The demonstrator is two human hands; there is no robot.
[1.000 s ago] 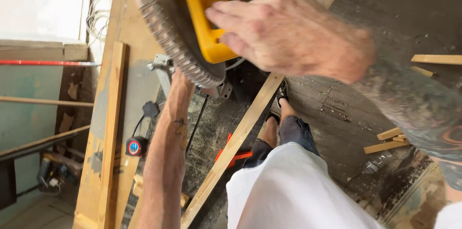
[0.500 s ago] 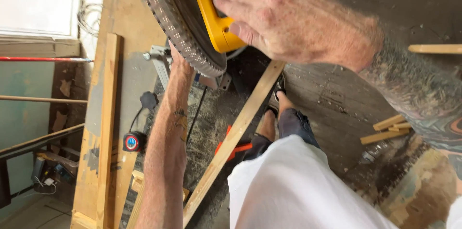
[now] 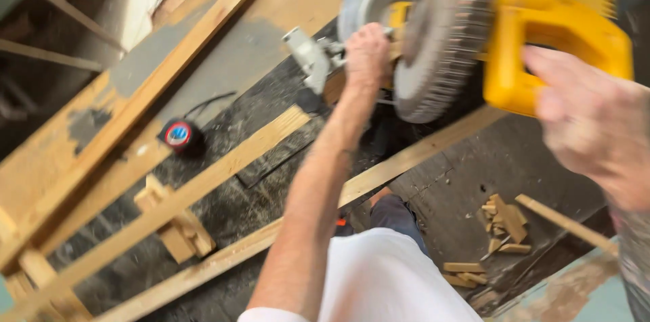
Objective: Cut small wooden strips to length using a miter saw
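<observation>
A yellow miter saw (image 3: 542,37) with a round toothed blade (image 3: 433,51) fills the upper right of the head view, blurred by motion. My right hand (image 3: 592,132) lies on the saw's yellow handle with its fingers curled against it. My left hand (image 3: 366,53) reaches forward with the arm stretched out and is closed on a short wood piece (image 3: 333,86) at the saw's base, just left of the blade. A grey metal clamp part (image 3: 308,58) sticks out beside that hand.
A round tape measure (image 3: 177,134) lies on the dark floor to the left. Long wooden battens (image 3: 223,166) cross the floor diagonally, and a plywood sheet (image 3: 284,4) lies behind. Several small wood offcuts (image 3: 501,220) are heaped at the lower right.
The view has swung and tilted, so the saw now sits at the upper right. The saw head and blade have come down toward my left hand. My left hand stays at the saw base.
</observation>
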